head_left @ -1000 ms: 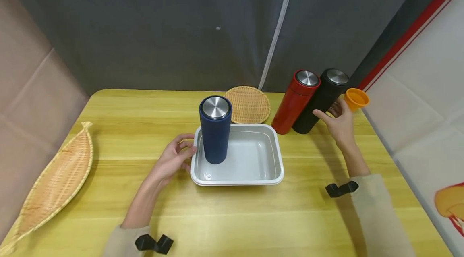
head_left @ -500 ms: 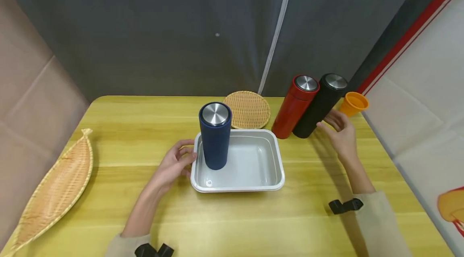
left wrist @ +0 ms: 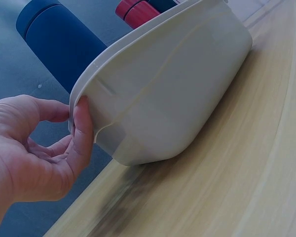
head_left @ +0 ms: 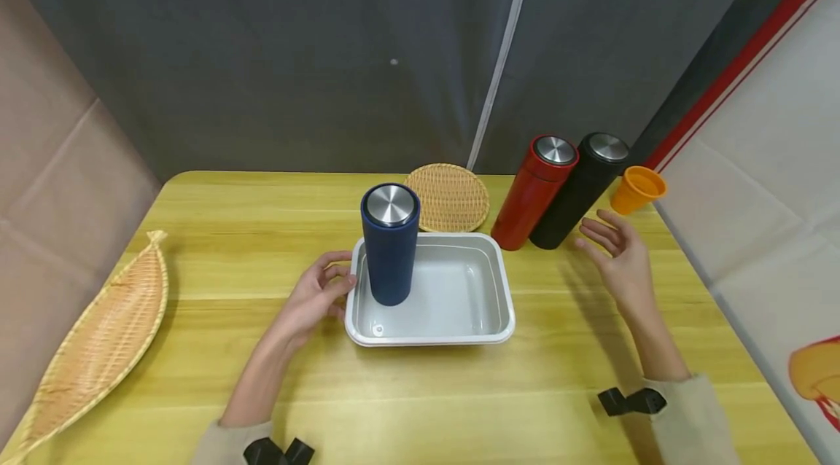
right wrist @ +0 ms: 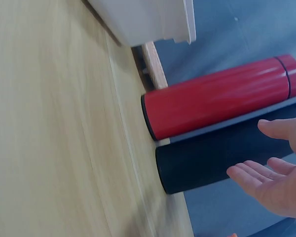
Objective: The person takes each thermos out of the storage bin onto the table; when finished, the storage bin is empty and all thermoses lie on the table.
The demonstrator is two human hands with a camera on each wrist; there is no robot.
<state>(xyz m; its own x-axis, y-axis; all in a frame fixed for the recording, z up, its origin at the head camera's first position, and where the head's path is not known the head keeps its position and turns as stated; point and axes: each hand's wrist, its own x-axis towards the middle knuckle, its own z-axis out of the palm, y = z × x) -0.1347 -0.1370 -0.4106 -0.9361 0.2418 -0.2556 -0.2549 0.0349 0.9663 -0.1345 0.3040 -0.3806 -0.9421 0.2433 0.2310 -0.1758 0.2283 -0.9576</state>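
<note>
A white rectangular plastic basin [head_left: 453,290] sits mid-table, and a navy thermos [head_left: 391,261] stands upright inside its left part. My left hand [head_left: 321,290] pinches the basin's left rim; in the left wrist view the thumb and fingers [left wrist: 83,131] lie on either side of that rim. On the right, a black thermos [head_left: 577,192] stands upright beside a red thermos [head_left: 534,195]. Just in front of the black one is my right hand [head_left: 623,261], holding nothing, its fingers spread and relaxed. The right wrist view shows those fingertips [right wrist: 241,173] overlapping the black thermos.
Behind the basin lies a round woven mat [head_left: 449,195]. An orange cup [head_left: 636,189] stands at the table's right rear, near the white side wall. A long leaf-shaped woven basket [head_left: 105,334] lies along the left edge. A grey curtain [head_left: 328,49] hangs behind the table.
My right hand has drawn back from beside the black thermos, toward the front right, and its fingers have spread. My left hand stays at the basin's rim. The head view has tilted slightly.
</note>
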